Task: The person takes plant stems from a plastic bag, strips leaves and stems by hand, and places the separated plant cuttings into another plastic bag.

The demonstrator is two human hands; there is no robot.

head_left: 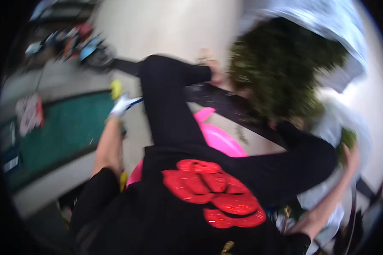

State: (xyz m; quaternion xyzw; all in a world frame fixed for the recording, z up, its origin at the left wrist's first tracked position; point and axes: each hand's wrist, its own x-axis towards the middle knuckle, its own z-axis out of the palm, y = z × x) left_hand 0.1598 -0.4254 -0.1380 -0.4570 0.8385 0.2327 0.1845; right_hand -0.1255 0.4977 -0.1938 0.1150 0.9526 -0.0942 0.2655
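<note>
My left hand (121, 106), in a white glove, is out to the left beside my knee, its fingers closed round a thin blue object (135, 101) whose kind is blurred. Something yellow (115, 89) shows just beyond the glove. My bare right hand (350, 158) reaches down at the far right, its fingers curled on a small bunch of leafy greens (348, 139) by a clear plastic bag (327, 111). A large heap of dark green leafy stems (281, 63) lies ahead on the right, with plastic sheeting (319, 17) behind it.
I sit on a pink plastic stool (222, 139), black-trousered legs apart. Left of me lies a green surface (72, 121) with a pink-and-white packet (30, 114). A bluish wheeled thing (95, 53) stands at the upper left. Loose leaves (241, 134) lie on the pale floor (166, 27).
</note>
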